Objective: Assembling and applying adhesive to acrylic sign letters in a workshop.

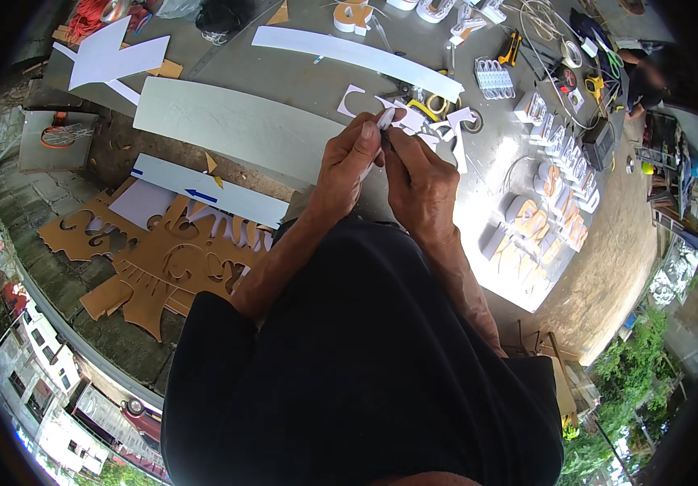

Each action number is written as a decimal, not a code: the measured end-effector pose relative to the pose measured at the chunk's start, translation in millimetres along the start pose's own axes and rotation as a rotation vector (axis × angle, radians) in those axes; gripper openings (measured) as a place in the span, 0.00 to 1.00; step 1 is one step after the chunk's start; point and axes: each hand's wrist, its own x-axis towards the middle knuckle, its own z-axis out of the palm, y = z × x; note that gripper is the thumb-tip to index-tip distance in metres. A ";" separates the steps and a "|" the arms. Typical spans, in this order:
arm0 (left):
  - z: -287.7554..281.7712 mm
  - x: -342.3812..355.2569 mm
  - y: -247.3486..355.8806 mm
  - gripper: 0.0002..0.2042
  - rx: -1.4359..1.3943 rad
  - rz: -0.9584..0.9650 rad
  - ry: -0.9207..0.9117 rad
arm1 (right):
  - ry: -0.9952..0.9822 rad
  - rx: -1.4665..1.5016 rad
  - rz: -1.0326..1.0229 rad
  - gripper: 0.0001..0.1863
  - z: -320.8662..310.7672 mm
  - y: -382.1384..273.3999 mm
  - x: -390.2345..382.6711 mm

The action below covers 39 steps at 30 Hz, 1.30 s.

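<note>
My left hand (347, 166) and my right hand (420, 182) meet at the centre of the head view, both closed around a small white piece (387, 117) whose shape is partly hidden by the fingers. Just beyond them lie white cut-out scraps (353, 97), rolls of tape (471, 120) and a curved white strip (357, 50) on the grey table (284, 78). A long pale panel (227, 121) reaches from the left to behind my left hand.
White-and-brown letter shapes (543, 202), a black box (598, 144), yellow tools (511, 49) and cables crowd the table's right. Brown cut-out boards (146, 259) and a narrow arrow-marked board (235, 196) lie lower left. A person (639, 81) is at the far right.
</note>
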 end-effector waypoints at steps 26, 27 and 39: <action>0.4 -2.5 0.1 0.23 -0.101 -0.112 0.035 | -0.127 0.017 -0.022 0.05 -10.3 5.5 4.3; -1.2 -2.1 -1.1 0.23 -0.100 -0.110 0.034 | -0.099 0.062 0.030 0.05 -7.9 4.8 3.4; -11.0 -2.4 9.9 0.27 -0.002 -0.188 0.008 | -0.328 -0.338 -0.208 0.08 -28.6 -1.5 8.7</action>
